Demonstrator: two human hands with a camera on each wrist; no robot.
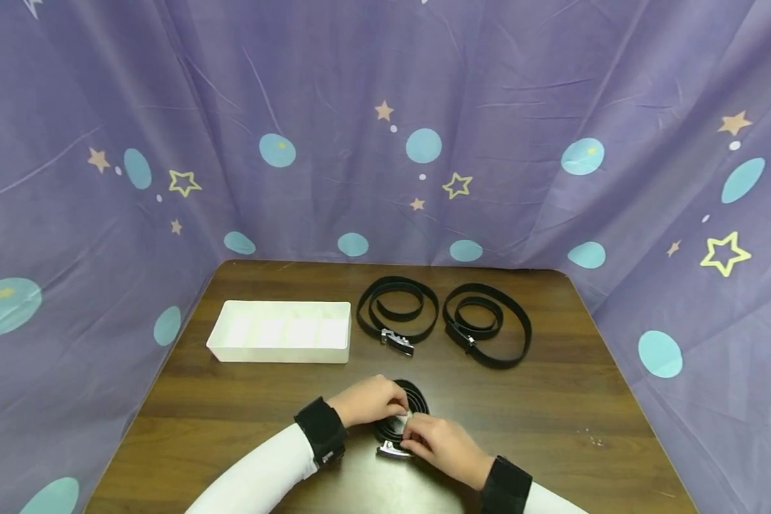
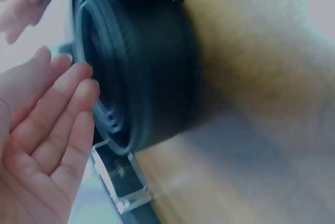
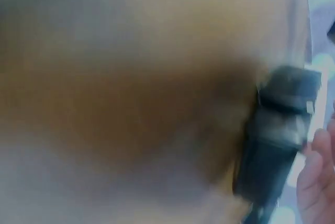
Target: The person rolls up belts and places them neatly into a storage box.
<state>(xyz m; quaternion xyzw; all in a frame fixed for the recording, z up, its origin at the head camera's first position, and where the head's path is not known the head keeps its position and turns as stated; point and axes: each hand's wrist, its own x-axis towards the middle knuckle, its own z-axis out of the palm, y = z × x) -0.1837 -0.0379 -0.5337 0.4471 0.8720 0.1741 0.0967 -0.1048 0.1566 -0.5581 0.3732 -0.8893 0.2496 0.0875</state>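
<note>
A coiled black belt lies at the front middle of the table, its silver buckle toward the near side. My left hand reaches over the coil from the left. In the left wrist view its fingers extend loosely to the edge of the rolled strap. From the right, my right hand is at the coil near the buckle, thumb and fingers bent in the head view. The right wrist view is blurred; fingers there appear beside the belt, not visibly gripping it.
Two more black belts, loosely looped, lie farther back: one in the middle, one on the right. A white divided box stands at the back left of the wooden table. A purple patterned curtain surrounds it.
</note>
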